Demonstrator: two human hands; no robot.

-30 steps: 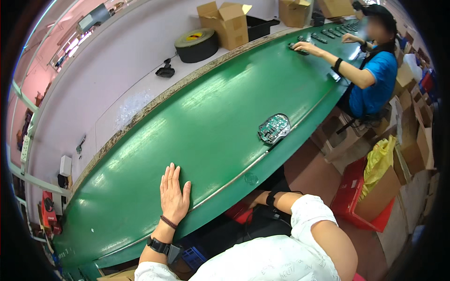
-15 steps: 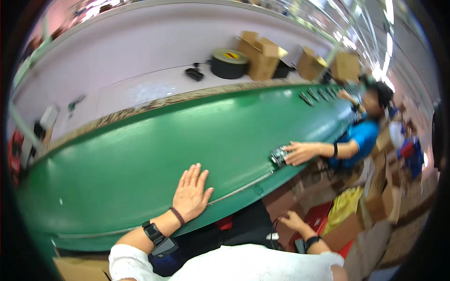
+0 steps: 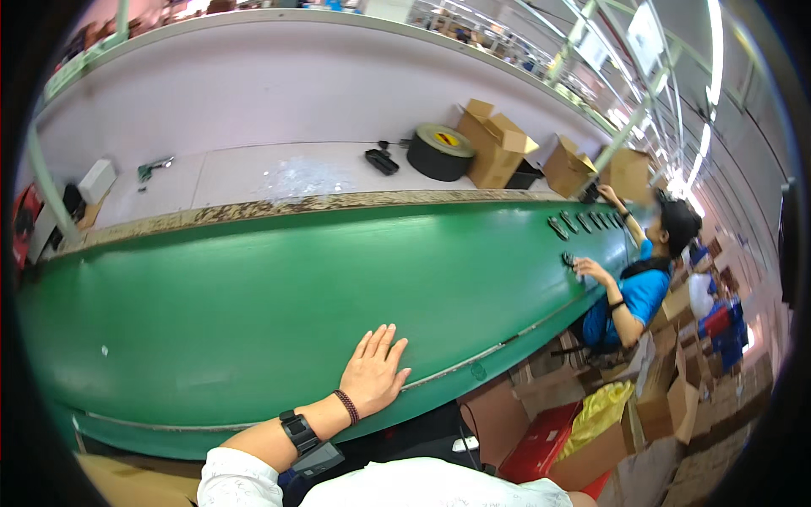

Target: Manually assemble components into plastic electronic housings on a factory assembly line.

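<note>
My left hand point(image 3: 374, 378) lies flat, palm down, on the near edge of the green conveyor belt point(image 3: 245, 313). Its fingers are stretched out, slightly apart, and it holds nothing. A beaded bracelet and a black wrist strap with a grey box point(image 3: 318, 459) circle that arm. My right hand is out of view. Farther right, a co-worker's hand point(image 3: 594, 270) is at a small dark device point(image 3: 568, 260) on the belt. Several similar dark pieces point(image 3: 557, 226) lie in a row beyond it.
Behind the belt, a ledge carries a large black tape roll point(image 3: 441, 153), open cardboard boxes point(image 3: 497, 145), a black object point(image 3: 382, 161) and a green-and-silver tool point(image 3: 155, 170). A co-worker in blue point(image 3: 639, 296) stands at right. Below the belt are a red box point(image 3: 541, 444) and a yellow bag point(image 3: 596, 418).
My right hand, low beside the red box before, has left the view. The co-worker's hand and the device have moved farther along the belt, away from me. My left hand stays flat; the view has shifted.
</note>
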